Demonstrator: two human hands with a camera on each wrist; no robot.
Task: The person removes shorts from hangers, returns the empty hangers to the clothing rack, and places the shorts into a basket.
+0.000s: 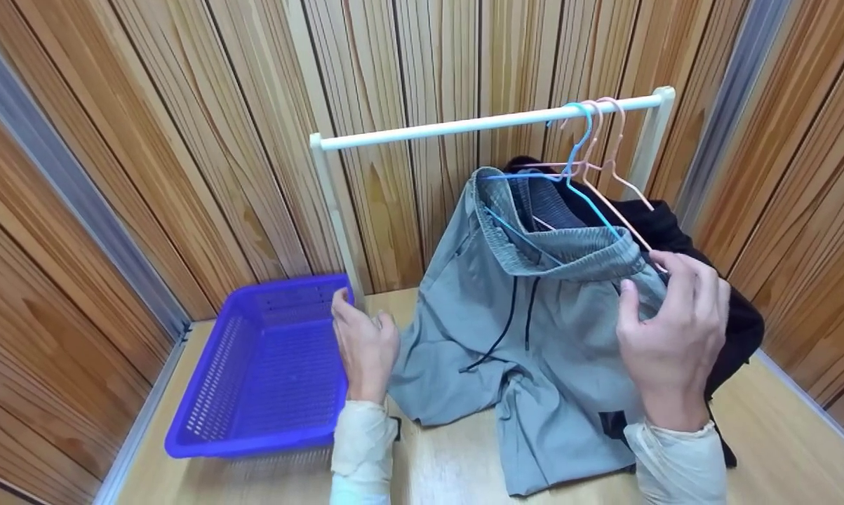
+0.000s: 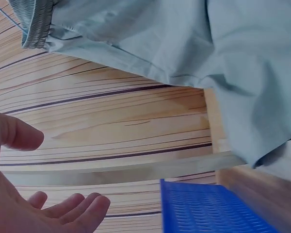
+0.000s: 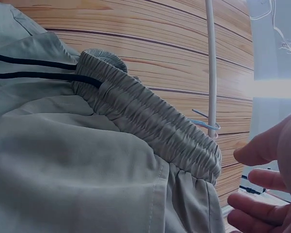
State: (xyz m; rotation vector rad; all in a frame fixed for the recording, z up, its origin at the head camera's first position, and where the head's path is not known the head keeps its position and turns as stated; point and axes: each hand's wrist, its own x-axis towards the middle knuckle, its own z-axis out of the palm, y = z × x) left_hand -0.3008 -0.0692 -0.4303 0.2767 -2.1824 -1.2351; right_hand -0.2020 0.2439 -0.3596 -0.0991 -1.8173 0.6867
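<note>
Grey shorts (image 1: 457, 315) with a gathered waistband and dark drawstrings hang on a blue hanger (image 1: 590, 203), whose hook is over a white rail (image 1: 457, 128). My right hand (image 1: 678, 330) is beside the right end of the waistband, its fingers loosely bent and thumb apart. In the right wrist view the fingers (image 3: 254, 208) stand off the waistband (image 3: 150, 114) with nothing between them. My left hand (image 1: 367, 344) is between the shorts and a purple basket (image 1: 253, 445). Nothing is in its relaxed fingers in the left wrist view.
Behind the shorts, dark garments (image 1: 734, 337) hang on pink hangers (image 1: 621, 133) near the rail's right end. A rail post (image 1: 334, 210) rises behind the basket. Wood-panelled walls (image 1: 422, 63) enclose the wooden tabletop (image 1: 443, 470) at the back and sides.
</note>
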